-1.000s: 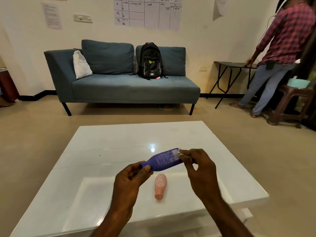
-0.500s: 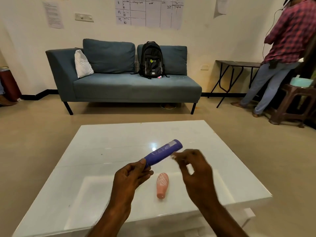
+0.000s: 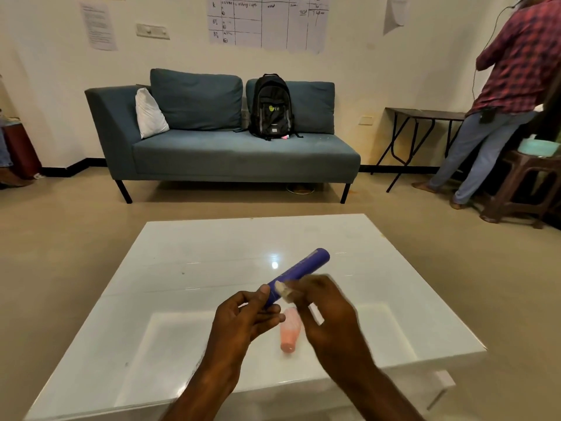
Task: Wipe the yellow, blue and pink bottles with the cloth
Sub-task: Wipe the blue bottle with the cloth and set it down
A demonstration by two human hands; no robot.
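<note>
Blue bottle point(image 3: 299, 273) — low end pinched by left hand point(image 3: 243, 320) — right hand point(image 3: 326, 311) (blurred) pinches cloth point(image 3: 282, 291) against it.

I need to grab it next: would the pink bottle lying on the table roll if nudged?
Probably. The pink bottle lies on its side on the glossy white table, so it could roll sideways. It looks small, likely light plastic.

Blue sofa point(image 3: 230, 153) against the wall, black backpack point(image 3: 272, 107) upright on it, white pillow point(image 3: 149, 114) at its left end; someone in a checked shirt point(image 3: 516, 62) stands far right.
</note>
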